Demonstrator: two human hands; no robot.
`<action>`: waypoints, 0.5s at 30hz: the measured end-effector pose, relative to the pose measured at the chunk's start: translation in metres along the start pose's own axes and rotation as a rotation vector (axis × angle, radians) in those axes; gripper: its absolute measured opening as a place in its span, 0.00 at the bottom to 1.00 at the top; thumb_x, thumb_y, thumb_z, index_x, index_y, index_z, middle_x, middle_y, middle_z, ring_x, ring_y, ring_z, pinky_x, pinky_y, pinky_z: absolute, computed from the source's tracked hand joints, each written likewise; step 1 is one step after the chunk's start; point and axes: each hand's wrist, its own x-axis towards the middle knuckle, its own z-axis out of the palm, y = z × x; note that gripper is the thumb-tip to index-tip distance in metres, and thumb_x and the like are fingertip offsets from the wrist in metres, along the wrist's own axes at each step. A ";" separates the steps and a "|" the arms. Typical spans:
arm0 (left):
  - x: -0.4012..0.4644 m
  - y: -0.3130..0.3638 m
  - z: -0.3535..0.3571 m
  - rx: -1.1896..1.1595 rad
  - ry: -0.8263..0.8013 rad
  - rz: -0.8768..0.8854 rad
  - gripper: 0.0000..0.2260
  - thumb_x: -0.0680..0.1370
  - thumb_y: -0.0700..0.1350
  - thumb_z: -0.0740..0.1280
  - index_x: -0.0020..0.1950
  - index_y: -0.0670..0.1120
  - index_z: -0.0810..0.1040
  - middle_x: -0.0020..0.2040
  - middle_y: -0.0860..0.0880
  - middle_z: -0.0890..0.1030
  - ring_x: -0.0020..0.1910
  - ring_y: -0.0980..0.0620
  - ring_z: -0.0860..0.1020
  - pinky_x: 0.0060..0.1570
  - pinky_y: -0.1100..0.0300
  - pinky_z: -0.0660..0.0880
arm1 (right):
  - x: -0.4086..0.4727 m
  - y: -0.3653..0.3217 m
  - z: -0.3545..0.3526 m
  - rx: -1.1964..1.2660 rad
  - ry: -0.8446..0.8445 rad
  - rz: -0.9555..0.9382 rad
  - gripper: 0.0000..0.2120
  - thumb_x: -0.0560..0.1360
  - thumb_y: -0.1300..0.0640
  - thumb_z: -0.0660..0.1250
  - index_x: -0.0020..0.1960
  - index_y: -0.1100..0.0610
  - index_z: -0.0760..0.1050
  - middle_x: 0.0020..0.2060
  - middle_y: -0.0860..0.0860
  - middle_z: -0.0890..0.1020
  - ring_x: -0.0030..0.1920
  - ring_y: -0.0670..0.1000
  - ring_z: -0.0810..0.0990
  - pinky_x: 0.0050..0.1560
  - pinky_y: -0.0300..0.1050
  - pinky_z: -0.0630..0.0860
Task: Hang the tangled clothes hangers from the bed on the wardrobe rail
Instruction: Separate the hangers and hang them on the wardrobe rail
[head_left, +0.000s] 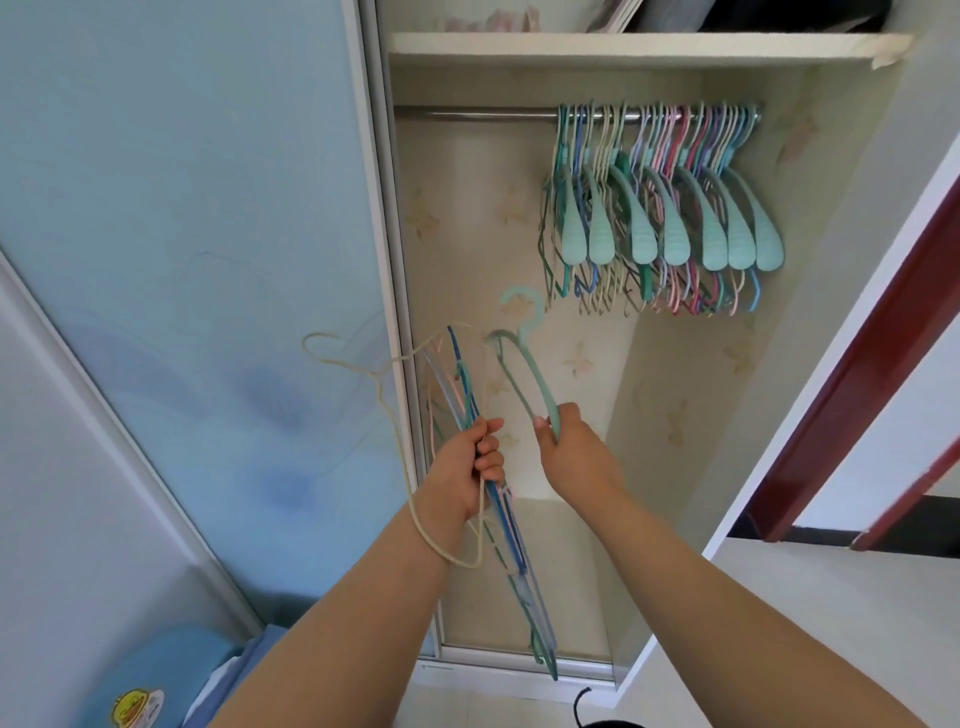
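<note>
Below the rail (483, 114), hands grip hangers: left (470, 467) a bundle (457, 384), right (569, 441) one teal hanger (524, 364)

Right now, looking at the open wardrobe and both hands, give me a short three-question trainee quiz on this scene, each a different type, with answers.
1. True or false: the right hand holds a single mint-green plastic hanger.
2. Multiple choice: the bundle of thin coloured wire hangers is gripped by A) the left hand, B) the right hand, C) neither.
3. Fill in: the hangers already hung crowd the ___ end of the metal wardrobe rail, as seen from the head camera.

Key: 1 true; 2 A; 3 right.
</note>
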 end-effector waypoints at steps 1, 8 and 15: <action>0.001 0.002 0.003 0.030 0.019 -0.001 0.12 0.84 0.44 0.53 0.46 0.42 0.72 0.20 0.53 0.63 0.15 0.59 0.59 0.15 0.70 0.55 | 0.008 -0.011 -0.007 0.019 0.018 -0.010 0.19 0.81 0.43 0.51 0.58 0.58 0.64 0.45 0.58 0.78 0.42 0.61 0.79 0.41 0.51 0.76; 0.004 0.003 0.011 0.254 0.139 0.049 0.11 0.83 0.42 0.56 0.42 0.42 0.71 0.20 0.54 0.62 0.16 0.58 0.57 0.16 0.68 0.54 | 0.091 -0.090 -0.088 0.580 -0.066 0.101 0.20 0.80 0.50 0.54 0.67 0.61 0.64 0.57 0.59 0.74 0.46 0.55 0.75 0.39 0.50 0.78; 0.006 0.004 0.008 0.400 0.230 0.043 0.14 0.84 0.43 0.54 0.39 0.44 0.69 0.19 0.54 0.62 0.15 0.58 0.57 0.17 0.69 0.54 | 0.147 -0.134 -0.125 0.589 -0.072 -0.016 0.20 0.81 0.54 0.53 0.71 0.60 0.60 0.54 0.55 0.68 0.50 0.56 0.73 0.38 0.49 0.77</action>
